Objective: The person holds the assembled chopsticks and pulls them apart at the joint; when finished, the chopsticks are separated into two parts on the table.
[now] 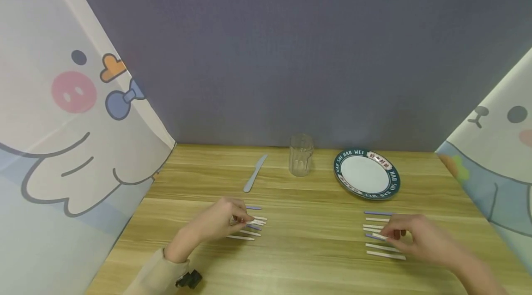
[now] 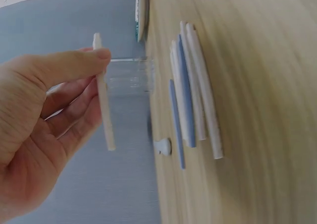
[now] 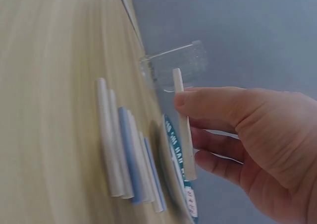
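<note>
Between thumb and fingers, my left hand (image 1: 216, 221) pinches a slim white stick (image 2: 105, 117), raised over a row of white sticks (image 2: 203, 80) and blue sticks (image 2: 185, 92) lying on the table. On the other side, my right hand (image 1: 421, 237) pinches a similar white stick (image 3: 186, 147) above a second row. That row also mixes white sticks (image 3: 108, 140) with blue sticks (image 3: 128, 152), laid roughly parallel. In the head view, both hands partly cover the rows beneath them.
A clear glass (image 1: 301, 156) stands at the back middle of the wooden table (image 1: 307, 249). Left of it lies a grey knife (image 1: 255, 174); right of it is a white plate (image 1: 365, 175) with a dark green rim. A small black object (image 1: 189, 279) shows by the left sleeve. Panels enclose the back and sides.
</note>
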